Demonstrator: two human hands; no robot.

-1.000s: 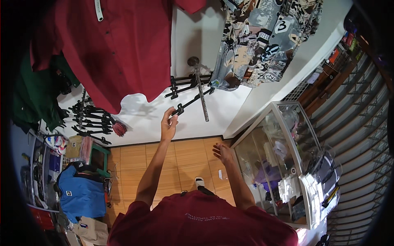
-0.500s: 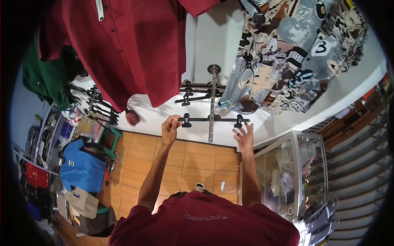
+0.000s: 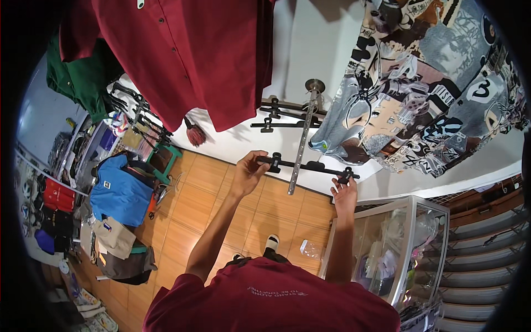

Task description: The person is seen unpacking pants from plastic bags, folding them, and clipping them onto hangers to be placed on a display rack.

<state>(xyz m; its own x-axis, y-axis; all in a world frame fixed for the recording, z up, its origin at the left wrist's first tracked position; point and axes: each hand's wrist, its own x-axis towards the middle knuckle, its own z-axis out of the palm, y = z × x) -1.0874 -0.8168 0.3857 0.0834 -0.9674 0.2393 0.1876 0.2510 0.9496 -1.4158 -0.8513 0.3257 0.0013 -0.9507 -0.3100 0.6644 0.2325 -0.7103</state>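
Observation:
A black clip hanger spans the gap between my hands, crossing a perforated metal display arm. My left hand pinches the hanger's left end, just outside its left clip. At the other end, my right hand has its fingers apart, with the fingertips at the right clip. The bar tilts a little, its right end lower in the picture. Further along the display arm are more black clip hangers. A maroon shirt hangs at the upper left, and a grey patterned garment at the upper right.
A glass display case stands close by my right arm. To the left are a blue garment, a green stool and a rack of black hangers. A clear plastic packet lies on the tiled floor.
My right hand has moved from beside the hanger's right end to its clip. The bar, level before, now tilts down to the right. The whole view has shifted and turned slightly.

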